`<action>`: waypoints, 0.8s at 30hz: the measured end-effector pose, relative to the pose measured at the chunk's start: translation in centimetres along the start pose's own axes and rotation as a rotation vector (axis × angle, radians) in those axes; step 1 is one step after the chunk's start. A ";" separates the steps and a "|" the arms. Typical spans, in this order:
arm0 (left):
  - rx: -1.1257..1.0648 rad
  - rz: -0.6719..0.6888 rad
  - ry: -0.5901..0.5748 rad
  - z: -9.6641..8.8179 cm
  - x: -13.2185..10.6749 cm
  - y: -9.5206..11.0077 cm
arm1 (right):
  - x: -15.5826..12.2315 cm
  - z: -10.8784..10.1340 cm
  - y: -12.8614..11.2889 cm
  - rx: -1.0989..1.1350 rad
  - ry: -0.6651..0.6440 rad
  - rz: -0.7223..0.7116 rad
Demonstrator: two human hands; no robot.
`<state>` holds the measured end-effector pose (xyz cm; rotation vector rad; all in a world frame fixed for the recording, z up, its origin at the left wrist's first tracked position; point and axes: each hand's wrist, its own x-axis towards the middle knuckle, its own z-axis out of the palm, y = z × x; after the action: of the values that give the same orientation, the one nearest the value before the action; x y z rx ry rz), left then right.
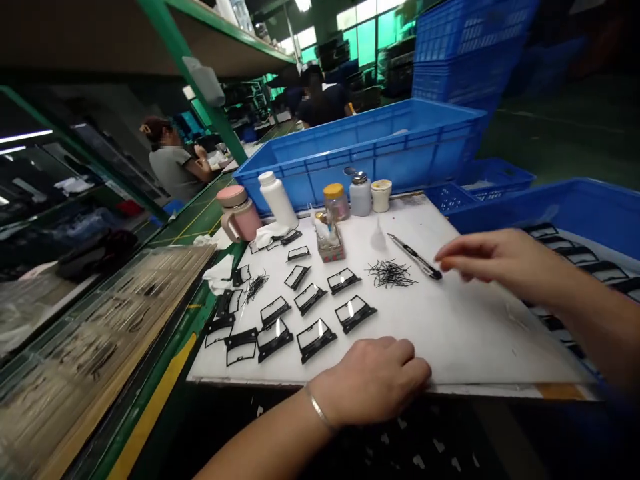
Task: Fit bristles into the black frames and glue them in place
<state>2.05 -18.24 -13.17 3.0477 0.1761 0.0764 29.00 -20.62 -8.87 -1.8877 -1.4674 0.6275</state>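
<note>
My left hand point(377, 377) rests at the front edge of the white board point(465, 333), fingers curled under and mostly hidden, so whatever they may hold cannot be made out. Over the board's right side is my right hand point(487, 260), its fingers stretched forward and an orange covering on one fingertip. No object shows in it. Just left of those fingertips lies a utility knife point(415, 257). Beside the knife is a pile of thin black strips point(391, 273). Several small black frames with clear panes, one of them a nearby frame point(316, 339), lie left of my left hand.
Behind the board stands a large blue crate point(360, 153). Along its front are a pink mug point(239, 213), a white bottle point(279, 200), jars and a small box point(330, 243). A blue bin point(590, 207) holding black parts is at right. Two people sit farther back.
</note>
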 end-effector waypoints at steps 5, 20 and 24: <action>-0.003 0.093 0.122 -0.2 -3.2 0.4 | -1.2 9.0 -5.6 -0.325 -0.197 -0.419; -0.959 -0.574 0.791 -3.3 -8.7 -4.0 | -1.2 10.4 -9.7 0.346 -0.011 -0.196; -1.435 -0.630 0.741 -4.2 -6.4 -5.9 | -0.7 12.0 -10.7 0.788 -0.136 -0.086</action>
<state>-5.22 -12.81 -9.77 1.3511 0.7104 0.8313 13.23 -17.19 -8.96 -1.1786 -1.1255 1.1112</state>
